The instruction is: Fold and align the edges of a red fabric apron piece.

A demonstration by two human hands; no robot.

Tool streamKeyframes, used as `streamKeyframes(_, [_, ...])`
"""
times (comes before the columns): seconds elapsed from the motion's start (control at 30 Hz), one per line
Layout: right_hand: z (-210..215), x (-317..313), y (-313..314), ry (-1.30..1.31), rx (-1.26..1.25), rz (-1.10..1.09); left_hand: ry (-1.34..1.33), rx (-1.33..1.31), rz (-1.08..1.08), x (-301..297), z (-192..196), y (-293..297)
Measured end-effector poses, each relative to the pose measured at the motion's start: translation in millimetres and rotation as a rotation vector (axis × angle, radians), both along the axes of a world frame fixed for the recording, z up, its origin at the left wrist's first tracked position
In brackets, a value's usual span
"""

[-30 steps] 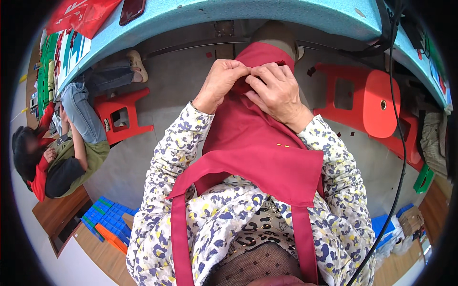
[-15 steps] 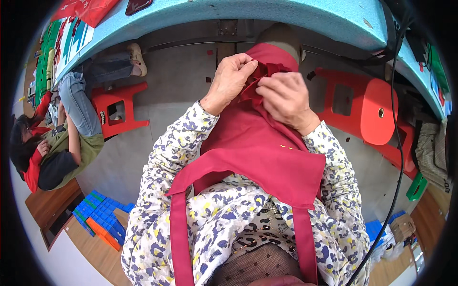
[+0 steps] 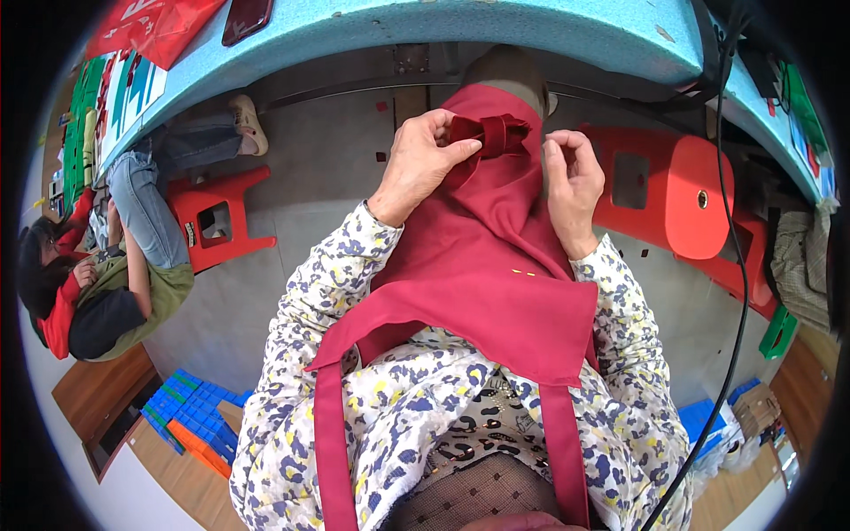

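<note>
A dark red fabric bow (image 3: 503,135), with folded loops and a band round its middle, is held over my lap. My left hand (image 3: 420,165) pinches its left side between thumb and fingers. To the right of the bow, apart from it, my right hand (image 3: 574,188) is raised with curled fingers, thumb and forefinger tips close together. Whether something thin is between them is too small to see. Beneath both hands spreads the red apron (image 3: 478,301) I wear, its cloth creased just below the bow.
A blue tabletop (image 3: 460,35) curves across the far side, with a dark phone (image 3: 246,19) and a red bag (image 3: 155,31) at its left. Red stools (image 3: 655,190) stand right and left. A seated person (image 3: 115,274) is at the left. A black cable (image 3: 739,292) hangs at right.
My right hand has come away from the bow and moved right. The bow's loops and middle band now show uncovered. My left hand keeps its hold.
</note>
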State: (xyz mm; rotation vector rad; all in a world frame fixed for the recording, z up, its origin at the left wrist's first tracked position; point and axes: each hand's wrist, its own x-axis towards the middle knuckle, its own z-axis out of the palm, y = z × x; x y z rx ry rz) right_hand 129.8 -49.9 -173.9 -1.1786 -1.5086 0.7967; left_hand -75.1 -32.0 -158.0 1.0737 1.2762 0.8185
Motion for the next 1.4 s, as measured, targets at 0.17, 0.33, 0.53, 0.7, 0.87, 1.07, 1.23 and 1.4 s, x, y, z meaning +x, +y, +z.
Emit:
streamKeyframes(0.17, [4,30,15,0.203,-0.305,-0.016,0.054,0.021,0.024,30,2,7])
streamKeyframes(0.33, [15,48,32,0.14,-0.375,0.007,0.16,0.088,0.027,59,7,16])
streamKeyframes(0.53, [16,85,54,0.222,-0.442,0.072,0.152,0.158,0.125,96,-5,28])
streamKeyframes(0.7, [19,116,62,0.042,-0.439,0.097,0.176,0.155,0.045,123,-3,33])
streamKeyframes(0.87, [23,122,64,0.018,-0.43,0.074,0.126,0.14,0.06,136,-2,32])
streamKeyframes(1.07, [26,118,63,0.18,-0.558,0.125,0.017,0.168,0.175,135,-3,31])
streamKeyframes(1.23, [21,122,66,0.482,-0.803,0.169,-0.11,0.107,0.2,130,0,34])
streamKeyframes(1.4, [22,113,56,-0.128,-0.266,0.052,-0.247,0.004,0.197,120,6,38])
